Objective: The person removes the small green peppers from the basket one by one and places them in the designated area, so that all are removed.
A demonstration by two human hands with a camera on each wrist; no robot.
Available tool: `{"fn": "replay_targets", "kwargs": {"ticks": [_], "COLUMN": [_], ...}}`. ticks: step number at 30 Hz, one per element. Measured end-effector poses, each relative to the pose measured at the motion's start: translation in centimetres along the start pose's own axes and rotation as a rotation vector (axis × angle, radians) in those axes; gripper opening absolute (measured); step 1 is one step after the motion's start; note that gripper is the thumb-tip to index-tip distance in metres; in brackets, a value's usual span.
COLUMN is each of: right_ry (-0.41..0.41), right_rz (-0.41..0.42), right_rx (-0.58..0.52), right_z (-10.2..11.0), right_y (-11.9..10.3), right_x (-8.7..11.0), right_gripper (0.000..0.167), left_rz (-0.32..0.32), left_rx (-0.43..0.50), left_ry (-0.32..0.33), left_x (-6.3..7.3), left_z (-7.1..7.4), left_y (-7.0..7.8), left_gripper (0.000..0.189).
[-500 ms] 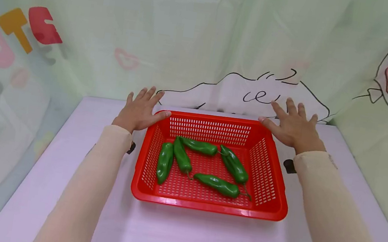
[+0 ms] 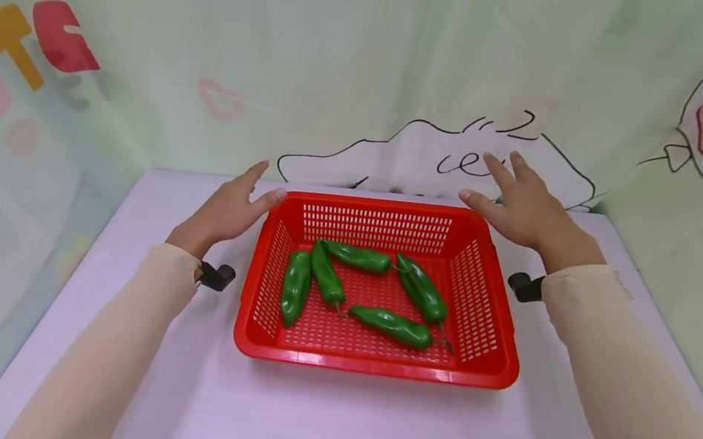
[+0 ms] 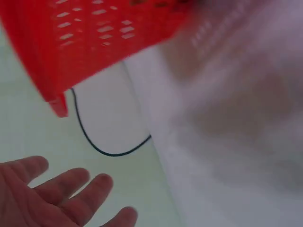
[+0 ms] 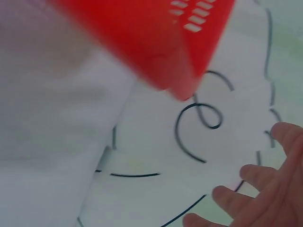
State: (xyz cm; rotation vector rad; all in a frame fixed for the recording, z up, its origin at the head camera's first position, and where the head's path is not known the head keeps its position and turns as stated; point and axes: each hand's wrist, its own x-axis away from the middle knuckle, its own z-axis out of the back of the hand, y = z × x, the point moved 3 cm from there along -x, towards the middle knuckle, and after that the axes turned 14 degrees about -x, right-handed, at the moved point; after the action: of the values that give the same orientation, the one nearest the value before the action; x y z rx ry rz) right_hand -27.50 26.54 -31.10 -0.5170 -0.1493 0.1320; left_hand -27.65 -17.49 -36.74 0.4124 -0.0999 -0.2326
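Note:
A red plastic basket (image 2: pixel 374 367) with perforated walls stands mid-table, and several green peppers (image 2: pixel 412 288) lie spread over its floor. Near its far left corner is my left hand (image 2: pixel 228 210), fingers extended and holding nothing. My right hand (image 2: pixel 521 210) is spread beside the far right corner, also without anything in it. In the left wrist view the fingers (image 3: pixel 87 198) are apart from the basket wall (image 3: pixel 94 38). The right wrist view likewise shows a gap between the fingers (image 4: pixel 258 177) and the basket corner (image 4: pixel 175 71).
The basket rests on a pale tabletop (image 2: pixel 362 431). Behind it hangs a light green printed backdrop (image 2: pixel 349 47) with line drawings, meeting the table's far edge. Printed cloth also rises on the left and right sides. Dark wrist cameras (image 2: pixel 218 276) sit at both wrists.
Both hands have turned at the wrist; the left moved outward and slightly nearer, and the right rose a little. The head view shifted slightly. The peppers keep their places in the basket.

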Motion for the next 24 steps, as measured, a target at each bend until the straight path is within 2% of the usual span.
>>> {"fn": "replay_targets", "kwargs": {"ticks": [6, 10, 15, 18, 24], "right_ry": [-0.021, -0.046, -0.134, -0.200, -0.310], "right_rz": [0.024, 0.043, 0.019, -0.009, -0.080], "right_rx": [-0.131, -0.272, -0.456, -0.550, -0.639], "right_z": [1.0, 0.7, -0.4, -1.5, -3.7], "right_y": [-2.6, -4.2, -5.7, -6.1, -5.6], "right_x": [1.3, 2.1, 2.7, 2.7, 2.2], "right_gripper": [0.090, 0.085, 0.079, 0.074, 0.071], "left_rz": [0.088, 0.109, 0.123, 0.140, 0.159], "left_rx": [0.165, 0.305, 0.501, 0.546, 0.582], "left_ry": [-0.021, -0.037, -0.063, -0.084, -0.119], "left_x": [2.0, 3.1, 4.0, 4.4, 5.2], "left_z": [0.0, -0.6, -1.5, -2.2, -3.3], "left_y": [-0.4, -0.7, -0.9, -1.0, -1.0], "left_gripper": [0.085, 0.079, 0.077, 0.076, 0.075]}}
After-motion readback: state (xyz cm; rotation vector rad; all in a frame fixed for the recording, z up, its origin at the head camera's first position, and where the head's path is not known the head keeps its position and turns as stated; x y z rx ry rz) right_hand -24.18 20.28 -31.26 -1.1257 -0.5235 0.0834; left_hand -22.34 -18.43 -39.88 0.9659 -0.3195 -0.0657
